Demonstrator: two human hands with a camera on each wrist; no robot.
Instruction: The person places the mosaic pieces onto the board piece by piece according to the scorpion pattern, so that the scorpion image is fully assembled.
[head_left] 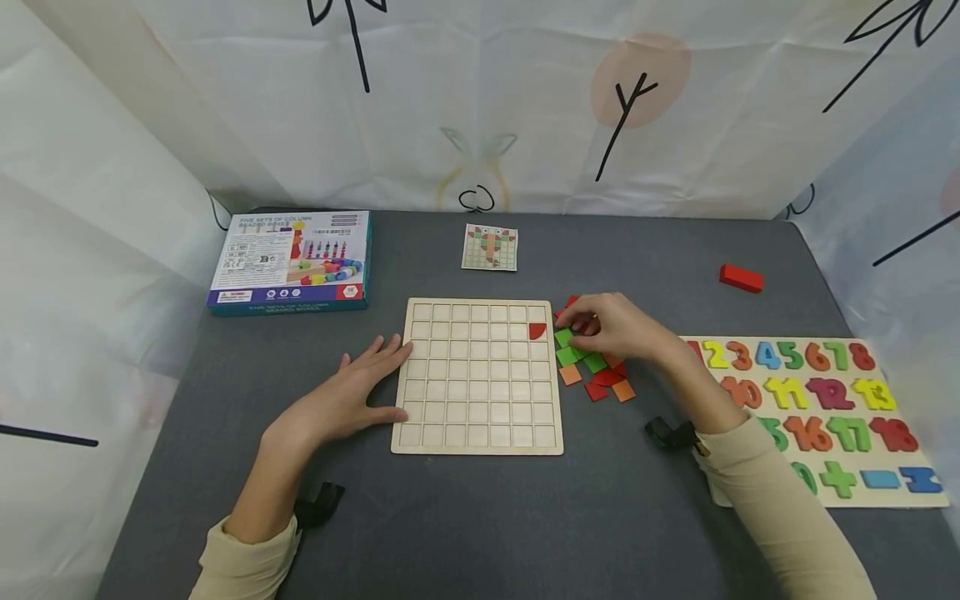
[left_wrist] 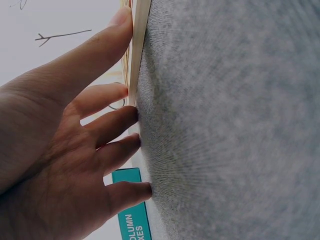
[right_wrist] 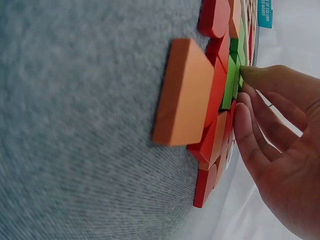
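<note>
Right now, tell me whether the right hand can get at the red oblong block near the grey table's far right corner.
Probably yes: only bare grey tabletop shows between the right hand, at the small red, green and orange tiles, and the red oblong block.

**Plain Beige With Touches of Black**

Your left sleeve (head_left: 251, 560) and right sleeve (head_left: 783, 508) are 2 of a kind: plain beige cloth, loose and creased towards the ends. A small black block (head_left: 321, 505) juts out beside the left one. By the right one sits a second dark block (head_left: 664, 433), its details too dark to make out. Your left hand (head_left: 343, 390) and right hand (head_left: 611, 325) are bare.
</note>
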